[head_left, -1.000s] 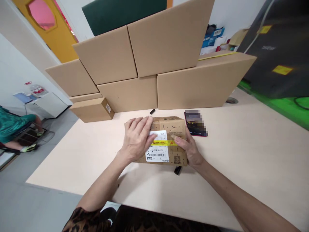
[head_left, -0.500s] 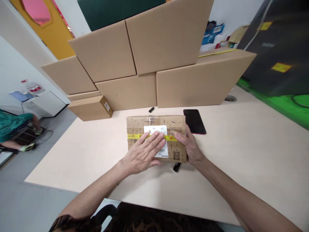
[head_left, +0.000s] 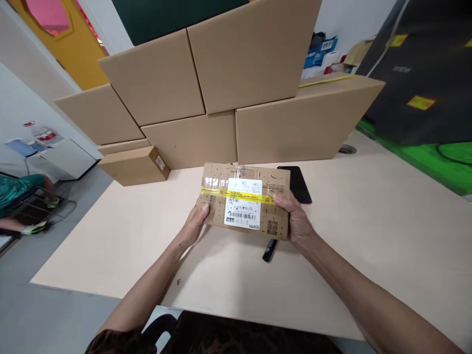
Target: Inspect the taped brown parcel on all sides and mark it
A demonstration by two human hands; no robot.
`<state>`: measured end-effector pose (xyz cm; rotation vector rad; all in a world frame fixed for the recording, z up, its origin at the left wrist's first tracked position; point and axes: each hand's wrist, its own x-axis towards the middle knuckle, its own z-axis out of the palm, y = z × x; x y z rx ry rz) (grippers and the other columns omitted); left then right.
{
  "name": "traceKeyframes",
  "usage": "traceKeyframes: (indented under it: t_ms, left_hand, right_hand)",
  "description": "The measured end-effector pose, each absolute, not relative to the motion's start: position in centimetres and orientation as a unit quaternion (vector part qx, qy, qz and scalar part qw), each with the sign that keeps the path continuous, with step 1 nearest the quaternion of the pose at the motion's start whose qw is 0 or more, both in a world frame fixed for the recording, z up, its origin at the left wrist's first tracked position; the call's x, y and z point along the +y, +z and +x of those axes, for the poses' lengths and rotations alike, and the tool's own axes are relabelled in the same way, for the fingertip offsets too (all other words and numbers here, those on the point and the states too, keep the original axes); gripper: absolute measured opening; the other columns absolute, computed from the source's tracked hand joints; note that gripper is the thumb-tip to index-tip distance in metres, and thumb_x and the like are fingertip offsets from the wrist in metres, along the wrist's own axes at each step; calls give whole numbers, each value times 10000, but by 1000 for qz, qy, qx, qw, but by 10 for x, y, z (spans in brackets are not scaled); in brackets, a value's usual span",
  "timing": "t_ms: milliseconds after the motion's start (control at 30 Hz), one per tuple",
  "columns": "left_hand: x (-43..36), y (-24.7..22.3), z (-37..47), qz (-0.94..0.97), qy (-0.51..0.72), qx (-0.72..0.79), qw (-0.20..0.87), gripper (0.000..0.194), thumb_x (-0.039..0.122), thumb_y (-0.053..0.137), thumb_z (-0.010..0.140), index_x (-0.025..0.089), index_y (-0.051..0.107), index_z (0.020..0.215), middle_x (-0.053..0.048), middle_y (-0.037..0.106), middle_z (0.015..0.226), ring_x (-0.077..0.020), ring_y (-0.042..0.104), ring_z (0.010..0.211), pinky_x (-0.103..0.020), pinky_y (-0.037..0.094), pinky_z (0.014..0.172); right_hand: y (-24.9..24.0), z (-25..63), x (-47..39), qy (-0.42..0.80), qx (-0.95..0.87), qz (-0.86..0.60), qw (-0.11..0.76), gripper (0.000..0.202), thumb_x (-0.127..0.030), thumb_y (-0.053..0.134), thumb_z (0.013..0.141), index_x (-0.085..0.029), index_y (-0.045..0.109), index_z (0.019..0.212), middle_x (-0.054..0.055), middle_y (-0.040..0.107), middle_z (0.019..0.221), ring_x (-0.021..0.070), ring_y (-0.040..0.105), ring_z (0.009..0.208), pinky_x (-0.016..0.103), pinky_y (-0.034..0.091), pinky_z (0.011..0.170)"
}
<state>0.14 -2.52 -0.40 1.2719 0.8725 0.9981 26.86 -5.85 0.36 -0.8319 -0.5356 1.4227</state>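
And there's the switch: the left hand (head_left: 195, 223), flat across the label half a second ago, now takes the left end of the small, brown, oblong cardboard box (head_left: 217, 211). That leaves the white printed label (head_left: 243, 216) uncovered, with the yellow tape strip (head_left: 216, 193) running across it, and gives the box a hold at both ends. The box sits a touch askew now, its left end a little farther from the body.

The hands are apart, the box clamped between them. The left thumb presses the near left corner; the right hand (head_left: 299, 221) grips the right end, thumb over the tape, other fingers mostly out of sight. The box is over the pale tabletop (head_left: 332, 280); whether it touches, one can't tell. Just nearer the body lies a black cylindrical stick (head_left: 270, 250); a dark, flat phone (head_left: 301, 186) peeks out beyond the right hand.
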Motion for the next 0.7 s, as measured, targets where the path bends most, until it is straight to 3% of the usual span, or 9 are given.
traceKeyframes:
  t_ms: [133,333,467,567,700]
  left_hand:
    - [-19,12,19,498,473,353,635,680,585,848,863,196,711,1404,-145,723,1496,-428,562,1523,-551,485,1252]
    - [-15,18,29,412,573,361,610,541,585,909,742,207,790,1109,-106,832,1250,-415,676,1393,-524,553,1193]
    - [-13,18,15,403,574,364,613,509,572,897,765,208,790,1104,-101,841,1210,-396,718,1338,-512,595,1149]
    - [-13,17,6,389,571,377,617,481,541,888,803,215,786,1141,-90,843,1203,-377,727,1330,-504,602,1146]
    - [-18,16,9,394,586,385,594,546,583,905,775,224,776,1165,-88,826,1267,-372,712,1355,-489,593,1158]
  right_hand:
    - [-1,273,-58,615,-277,-346,652,707,-508,871,770,-347,632,1416,52,772,1409,382,732,1319,612,642,1077]
    - [-7,272,-67,561,-400,-305,658,926,-545,888,781,-504,464,1602,-20,516,1720,364,547,1551,635,566,1188]
    - [-10,270,-72,573,-438,-284,631,1048,-576,928,752,-572,374,1642,-71,347,1819,366,405,1650,671,501,1234]
    - [-17,270,-73,581,-451,-291,611,1144,-625,950,716,-556,329,1675,-58,291,1844,364,290,1704,674,450,1272]
    - [-35,270,-71,579,-448,-304,609,912,-582,846,880,-532,381,1663,-67,383,1808,291,314,1703,601,331,1365]
